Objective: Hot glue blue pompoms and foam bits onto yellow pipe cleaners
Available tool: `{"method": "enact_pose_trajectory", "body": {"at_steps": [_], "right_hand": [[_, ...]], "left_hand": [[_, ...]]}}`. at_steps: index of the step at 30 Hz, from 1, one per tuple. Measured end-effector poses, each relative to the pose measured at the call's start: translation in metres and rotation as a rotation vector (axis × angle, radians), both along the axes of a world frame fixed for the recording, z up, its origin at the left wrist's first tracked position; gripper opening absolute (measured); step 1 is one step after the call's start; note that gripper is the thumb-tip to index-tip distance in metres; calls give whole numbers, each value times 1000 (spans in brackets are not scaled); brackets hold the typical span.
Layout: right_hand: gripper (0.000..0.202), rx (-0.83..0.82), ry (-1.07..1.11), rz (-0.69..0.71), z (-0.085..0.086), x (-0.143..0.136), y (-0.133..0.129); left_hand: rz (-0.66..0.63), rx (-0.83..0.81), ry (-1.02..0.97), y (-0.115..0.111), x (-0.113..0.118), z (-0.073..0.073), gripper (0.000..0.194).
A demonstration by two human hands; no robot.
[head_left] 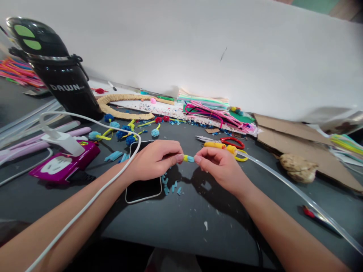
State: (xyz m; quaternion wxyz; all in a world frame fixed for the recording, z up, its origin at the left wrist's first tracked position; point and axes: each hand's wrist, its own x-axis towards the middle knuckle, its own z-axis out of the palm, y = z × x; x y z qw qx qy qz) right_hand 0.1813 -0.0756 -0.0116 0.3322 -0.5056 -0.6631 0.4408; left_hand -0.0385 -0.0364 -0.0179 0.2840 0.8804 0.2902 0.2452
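Note:
Between both hands is a small bundle of light blue pipe cleaner pieces [190, 159] with a yellow band at its left end. My left hand [159, 160] pinches the yellow end, its fingertips closed. The thumb and finger of my right hand [219, 166] are closed on the blue end. Under my left wrist lies a phone [143, 190], partly covered. Short blue pipe cleaner cuttings [172, 187] are scattered beside it. Behind my right hand are red-handled scissors [232, 142] and a yellow-handled glue gun [214, 145], partly hidden by the fingers.
A tall black bottle [66, 85] stands at the back left, near a purple power adapter [65, 162]. A white cable [113, 181] crosses over my left forearm. Pom-pom flowers [124, 132], a wrapped ring [113, 101], pink pipe cleaners [215, 116] and cardboard [297, 141] line the back.

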Motion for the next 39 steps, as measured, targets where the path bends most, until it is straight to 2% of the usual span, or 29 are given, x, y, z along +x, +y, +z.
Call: {"method": "enact_pose_trajectory", "body": {"at_steps": [14, 23, 34, 39], "right_hand": [[20, -5, -9, 35, 2, 1, -1], [21, 5, -18, 20, 1, 1, -1], [22, 20, -25, 22, 0, 2, 0], [19, 86, -32, 12, -4, 3, 0]], "left_hand": [[-29, 9, -60, 1, 1, 0, 18], [18, 13, -53, 0, 2, 0, 21], [-5, 23, -53, 0, 1, 0, 24], [29, 101, -4, 1, -1, -1, 21]]}}
